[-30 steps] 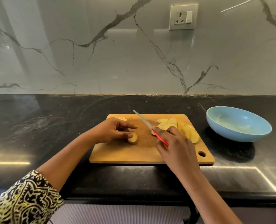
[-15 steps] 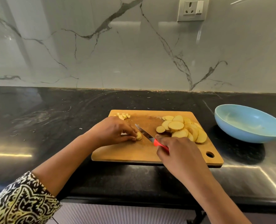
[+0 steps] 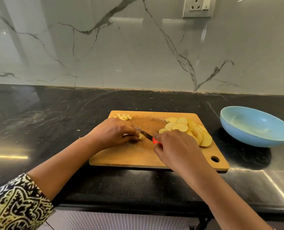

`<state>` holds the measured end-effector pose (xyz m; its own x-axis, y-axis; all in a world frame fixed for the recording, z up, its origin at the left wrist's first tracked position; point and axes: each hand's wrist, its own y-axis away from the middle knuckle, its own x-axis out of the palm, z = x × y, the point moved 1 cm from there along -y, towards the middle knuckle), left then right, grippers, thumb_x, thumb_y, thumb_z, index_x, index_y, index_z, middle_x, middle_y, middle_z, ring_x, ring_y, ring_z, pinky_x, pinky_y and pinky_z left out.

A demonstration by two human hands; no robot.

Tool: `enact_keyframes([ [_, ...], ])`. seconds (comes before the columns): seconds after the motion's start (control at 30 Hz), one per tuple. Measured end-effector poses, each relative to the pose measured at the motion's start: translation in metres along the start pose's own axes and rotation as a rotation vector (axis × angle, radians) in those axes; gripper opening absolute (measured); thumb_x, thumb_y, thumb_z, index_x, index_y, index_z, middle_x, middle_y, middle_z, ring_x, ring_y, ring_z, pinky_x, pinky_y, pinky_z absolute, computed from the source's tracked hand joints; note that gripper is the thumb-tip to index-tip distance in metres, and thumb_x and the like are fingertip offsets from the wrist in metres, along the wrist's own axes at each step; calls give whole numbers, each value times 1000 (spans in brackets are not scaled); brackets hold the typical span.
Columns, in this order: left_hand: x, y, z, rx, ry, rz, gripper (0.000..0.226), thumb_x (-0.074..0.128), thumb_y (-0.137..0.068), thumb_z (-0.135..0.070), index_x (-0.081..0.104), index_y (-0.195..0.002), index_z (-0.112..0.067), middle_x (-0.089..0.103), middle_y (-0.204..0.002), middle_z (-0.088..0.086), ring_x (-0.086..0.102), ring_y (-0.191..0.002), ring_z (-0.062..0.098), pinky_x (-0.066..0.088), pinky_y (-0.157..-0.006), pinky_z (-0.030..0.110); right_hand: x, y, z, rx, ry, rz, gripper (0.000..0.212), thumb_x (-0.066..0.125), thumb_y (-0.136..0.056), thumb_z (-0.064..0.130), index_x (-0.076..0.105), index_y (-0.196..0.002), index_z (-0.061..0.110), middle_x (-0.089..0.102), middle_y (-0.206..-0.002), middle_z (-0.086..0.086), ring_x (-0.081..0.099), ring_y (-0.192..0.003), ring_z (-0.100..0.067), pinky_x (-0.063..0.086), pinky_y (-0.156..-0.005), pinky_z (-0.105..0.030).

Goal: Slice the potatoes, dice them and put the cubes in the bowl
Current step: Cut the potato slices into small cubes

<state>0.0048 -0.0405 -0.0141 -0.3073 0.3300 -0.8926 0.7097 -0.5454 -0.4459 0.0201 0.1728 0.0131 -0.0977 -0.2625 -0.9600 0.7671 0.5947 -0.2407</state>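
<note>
We see the left hand (image 3: 114,131) on the wooden cutting board (image 3: 129,156), fingers curled down and pinching a small potato piece (image 3: 141,137) at its fingertips. The right hand (image 3: 176,148) grips the red handle of a knife (image 3: 144,133), whose blade slants across to that piece and meets it just beside the left fingertips. A heap of potato slices (image 3: 187,128) lies on the board just beyond the right hand. A few potato cubes (image 3: 124,117) sit at the board's far left corner, behind the left hand. The blue bowl (image 3: 254,128) stands on the dark table (image 3: 54,113), right of the board and apart from both hands.
</note>
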Motion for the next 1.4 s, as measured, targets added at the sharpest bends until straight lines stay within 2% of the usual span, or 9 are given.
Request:
enact_keyframes([
  [0.13,2,0,-1,-17,-20,-25,15,76,-78,-17,76,-94,-19,74,-92,-4,71,-80,12,60,-69,33,-2,-3,4,-63,60,85,23,46,-98,29,62,-111,19,44,-69,8,51,-69,-10,41,-61,-24],
  [0.2,3,1,-2,-28,-27,-33,15,76,-79,-18,76,-93,-19,74,-91,-5,70,-80,10,59,-71,31,-5,10,-3,-80,75,99,24,43,-99,31,61,-112,21,46,-71,10,51,-68,-7,42,-61,-22],
  [0.33,2,1,-5,-31,-49,-34,14,76,-78,-19,76,-92,-17,74,-90,-4,70,-79,9,56,-72,23,-16,37,-14,-81,90,62,31,38,-100,33,58,-122,26,54,-76,11,44,-59,-5,26,-48,-17],
  [0.57,-1,3,-12,-46,-106,22,13,71,-83,-25,76,-94,-19,72,-86,-5,68,-73,11,56,-62,24,-23,39,-16,-73,90,38,34,37,-100,36,57,-127,29,61,-84,11,49,-64,-6,29,-48,-16],
  [0.77,-9,10,-13,-98,-62,135,46,37,-91,-51,72,-108,-27,71,-106,-11,66,-91,6,55,-74,24,-23,35,-8,-58,45,-79,40,36,-101,36,44,-140,36,51,-81,14,38,-55,-3,30,-48,-13],
  [0.9,-12,11,-13,-106,-78,189,48,33,-90,-51,70,-111,-29,68,-113,-14,64,-102,3,49,-79,17,-15,27,-6,-58,12,-48,39,38,-100,35,46,-139,33,63,-93,11,44,-61,-4,36,-53,-15],
  [1.0,-14,12,-13,-87,-113,184,47,34,-90,-51,70,-111,-30,68,-112,-16,62,-105,0,56,-79,25,-7,21,-3,-70,22,-32,35,39,-100,34,53,-132,30,63,-92,10,52,-70,-5,44,-60,-19],
  [1.2,-15,12,-16,-78,-214,238,56,22,-88,-56,65,-118,-35,63,-118,-20,60,-110,1,57,-71,29,12,10,10,-93,122,-11,30,35,-102,31,54,-124,22,43,-75,8,46,-68,-11,41,-60,-26],
  [1.4,-16,16,-15,-163,-239,412,61,13,-86,-61,44,-136,-42,43,-139,-27,34,-132,-7,46,-98,26,-2,45,-1,-68,55,22,46,32,-102,37,30,-147,31,51,-85,12,52,-74,-6,48,-68,-23],
])
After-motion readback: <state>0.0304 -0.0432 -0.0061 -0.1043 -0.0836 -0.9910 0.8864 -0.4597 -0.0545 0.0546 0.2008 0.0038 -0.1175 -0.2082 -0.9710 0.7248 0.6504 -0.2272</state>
